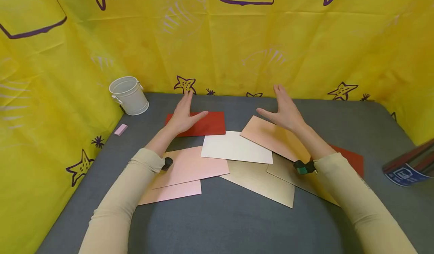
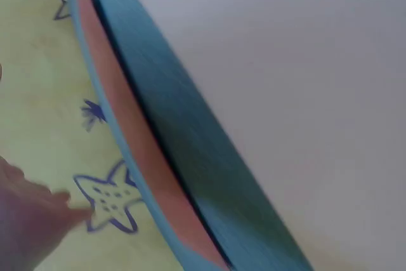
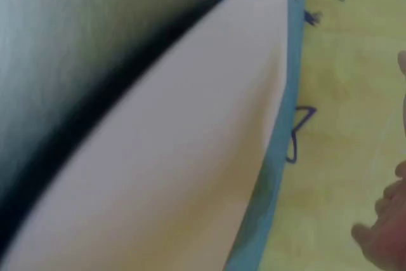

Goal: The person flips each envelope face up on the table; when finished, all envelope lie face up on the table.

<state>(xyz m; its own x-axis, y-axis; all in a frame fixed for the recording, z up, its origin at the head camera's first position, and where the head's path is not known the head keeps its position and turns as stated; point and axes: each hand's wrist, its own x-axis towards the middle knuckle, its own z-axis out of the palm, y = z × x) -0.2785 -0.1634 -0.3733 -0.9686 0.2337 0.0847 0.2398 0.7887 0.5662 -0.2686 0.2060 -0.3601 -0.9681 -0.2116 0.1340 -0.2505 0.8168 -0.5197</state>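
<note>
Head view: both hands hover flat-fingered over scattered cards, grasping nothing.
Left hand [image 1: 183, 114] is above the red card [image 1: 207, 125]; right hand [image 1: 286, 112] is above the tan card [image 1: 271, 137]. A white card [image 1: 235, 148] lies between them on the grey table [image 1: 237, 220]; a white bucket [image 1: 129, 95] stands far left.

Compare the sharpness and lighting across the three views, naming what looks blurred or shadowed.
Head view: sharp and evenly lit, both hands crisp above the flat coloured paper cards. Left wrist view: soft and blurred, grey table edge smeared. Right wrist view: out of focus, a dark shadow band beside the pale card.
</note>
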